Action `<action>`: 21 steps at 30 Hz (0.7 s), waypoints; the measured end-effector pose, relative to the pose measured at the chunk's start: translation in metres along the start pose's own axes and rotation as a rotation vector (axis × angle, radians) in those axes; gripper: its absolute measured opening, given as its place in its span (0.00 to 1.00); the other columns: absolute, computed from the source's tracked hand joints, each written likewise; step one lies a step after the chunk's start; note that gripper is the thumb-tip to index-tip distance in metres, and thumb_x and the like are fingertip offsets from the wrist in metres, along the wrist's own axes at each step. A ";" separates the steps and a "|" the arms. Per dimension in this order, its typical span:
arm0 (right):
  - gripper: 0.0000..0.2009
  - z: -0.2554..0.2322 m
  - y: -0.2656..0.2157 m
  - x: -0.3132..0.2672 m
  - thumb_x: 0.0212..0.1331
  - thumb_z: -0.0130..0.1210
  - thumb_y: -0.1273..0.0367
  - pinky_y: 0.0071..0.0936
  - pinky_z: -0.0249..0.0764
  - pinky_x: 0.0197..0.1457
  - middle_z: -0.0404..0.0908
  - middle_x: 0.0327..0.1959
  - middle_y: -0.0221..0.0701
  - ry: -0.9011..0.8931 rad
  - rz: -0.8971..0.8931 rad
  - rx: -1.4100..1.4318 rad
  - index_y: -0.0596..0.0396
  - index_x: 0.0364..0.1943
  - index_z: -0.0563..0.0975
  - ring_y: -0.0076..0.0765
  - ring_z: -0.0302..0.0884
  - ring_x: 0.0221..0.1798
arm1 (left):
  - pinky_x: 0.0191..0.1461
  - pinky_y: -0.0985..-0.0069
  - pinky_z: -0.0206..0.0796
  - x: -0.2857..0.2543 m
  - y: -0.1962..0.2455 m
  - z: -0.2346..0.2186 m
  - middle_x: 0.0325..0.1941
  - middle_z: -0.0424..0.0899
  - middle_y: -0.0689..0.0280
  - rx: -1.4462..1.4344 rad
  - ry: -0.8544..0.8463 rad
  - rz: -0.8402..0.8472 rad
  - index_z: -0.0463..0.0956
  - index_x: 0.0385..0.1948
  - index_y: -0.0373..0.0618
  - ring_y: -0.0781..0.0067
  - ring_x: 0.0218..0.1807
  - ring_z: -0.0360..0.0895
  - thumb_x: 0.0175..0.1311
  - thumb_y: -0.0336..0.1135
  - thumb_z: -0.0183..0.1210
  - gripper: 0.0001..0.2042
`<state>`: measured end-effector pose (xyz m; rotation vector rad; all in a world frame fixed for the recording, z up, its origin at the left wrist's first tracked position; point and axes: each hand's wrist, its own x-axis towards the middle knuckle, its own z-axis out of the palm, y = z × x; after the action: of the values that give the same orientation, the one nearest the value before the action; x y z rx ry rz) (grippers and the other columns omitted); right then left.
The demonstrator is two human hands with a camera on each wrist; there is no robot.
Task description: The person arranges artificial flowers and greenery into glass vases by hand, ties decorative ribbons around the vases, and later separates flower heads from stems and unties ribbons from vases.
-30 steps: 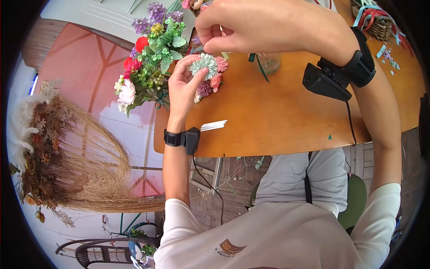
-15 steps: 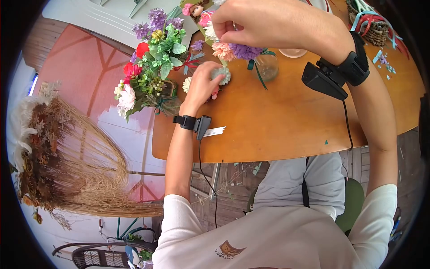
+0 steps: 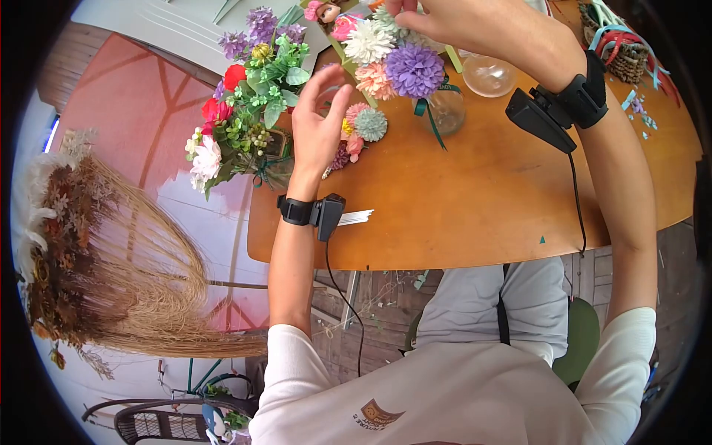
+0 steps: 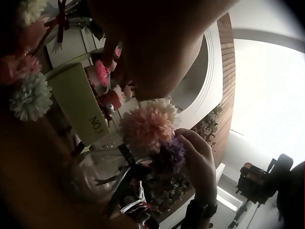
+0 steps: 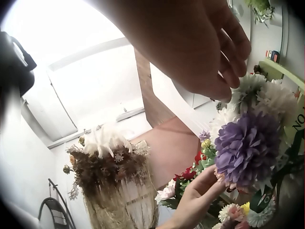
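Observation:
In the head view my left hand (image 3: 317,130) is raised over the table, empty, its fingers apart and bent a little, left of a pale green flower (image 3: 371,124) that lies among small pink and purple ones. At the top edge my right hand (image 3: 445,26) hovers by the bouquet, fingers loosely bent. The bouquet has a purple flower (image 3: 414,70), a white flower (image 3: 368,41) and a peach flower (image 3: 375,80), above a glass jar (image 3: 446,111) with a green ribbon. The right wrist view shows right-hand fingers (image 5: 233,52) beside a greenish flower (image 5: 245,93); contact cannot be told.
Left on the table stands a vase arrangement with red flowers (image 3: 216,111) and green leaves. White sticks (image 3: 356,217) lie near the front edge. A round clear glass (image 3: 489,76) is behind the jar; a woven basket (image 3: 627,59) with ribbons stands at the back right.
My left hand has let go of the pale green flower, which now lies on the table, and has moved up and left. My right hand has shifted up and right, uncovering more of the bouquet.

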<state>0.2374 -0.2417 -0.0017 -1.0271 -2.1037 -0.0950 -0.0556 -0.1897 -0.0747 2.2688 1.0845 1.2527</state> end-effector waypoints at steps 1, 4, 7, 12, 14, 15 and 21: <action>0.08 0.007 0.008 0.000 0.58 0.51 0.73 0.49 0.74 0.46 0.80 0.31 0.53 0.118 -0.050 -0.009 0.66 0.33 0.77 0.60 0.79 0.39 | 0.60 0.70 0.72 0.005 0.007 0.002 0.59 0.81 0.59 -0.001 0.005 0.002 0.76 0.60 0.41 0.69 0.58 0.79 0.69 0.35 0.63 0.20; 0.08 0.008 0.011 0.003 0.59 0.51 0.73 0.49 0.73 0.49 0.80 0.34 0.53 0.130 -0.057 -0.018 0.67 0.34 0.77 0.60 0.79 0.41 | 0.56 0.71 0.75 0.022 0.023 0.006 0.65 0.75 0.53 -0.134 -0.002 0.094 0.70 0.66 0.41 0.68 0.55 0.81 0.68 0.38 0.65 0.26; 0.08 0.006 0.007 0.002 0.59 0.52 0.73 0.49 0.73 0.49 0.80 0.35 0.52 0.081 -0.034 -0.023 0.67 0.34 0.77 0.61 0.79 0.41 | 0.52 0.73 0.77 0.033 0.038 0.014 0.58 0.81 0.55 -0.014 -0.069 0.082 0.70 0.64 0.37 0.70 0.50 0.84 0.66 0.38 0.67 0.27; 0.10 0.002 0.003 0.003 0.59 0.52 0.72 0.48 0.74 0.50 0.81 0.36 0.52 0.085 -0.046 -0.015 0.67 0.38 0.79 0.59 0.79 0.43 | 0.48 0.77 0.77 0.043 0.052 0.021 0.45 0.87 0.61 -0.217 -0.072 -0.010 0.76 0.55 0.34 0.75 0.44 0.85 0.65 0.34 0.67 0.20; 0.12 0.002 0.004 0.003 0.61 0.52 0.71 0.46 0.75 0.52 0.82 0.38 0.51 0.141 -0.076 -0.003 0.68 0.41 0.80 0.58 0.80 0.44 | 0.52 0.76 0.77 0.049 0.049 0.020 0.47 0.87 0.61 -0.233 0.026 0.119 0.76 0.56 0.34 0.75 0.47 0.84 0.65 0.31 0.66 0.20; 0.12 0.001 0.004 0.003 0.61 0.52 0.71 0.46 0.75 0.52 0.82 0.38 0.51 0.144 -0.069 0.000 0.68 0.41 0.80 0.58 0.80 0.44 | 0.53 0.76 0.77 0.049 0.055 0.020 0.48 0.86 0.61 -0.289 0.074 0.147 0.76 0.56 0.34 0.75 0.48 0.84 0.65 0.30 0.66 0.19; 0.17 0.007 -0.002 0.009 0.63 0.56 0.69 0.45 0.76 0.57 0.80 0.48 0.51 0.394 -0.371 0.116 0.65 0.53 0.76 0.56 0.79 0.52 | 0.53 0.78 0.75 0.038 0.095 0.001 0.49 0.86 0.60 -0.292 0.157 0.224 0.75 0.57 0.34 0.75 0.50 0.82 0.67 0.27 0.64 0.18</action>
<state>0.2283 -0.2346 0.0006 -0.4908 -1.8838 -0.3274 0.0017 -0.2232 0.0038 2.1394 0.6534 1.5853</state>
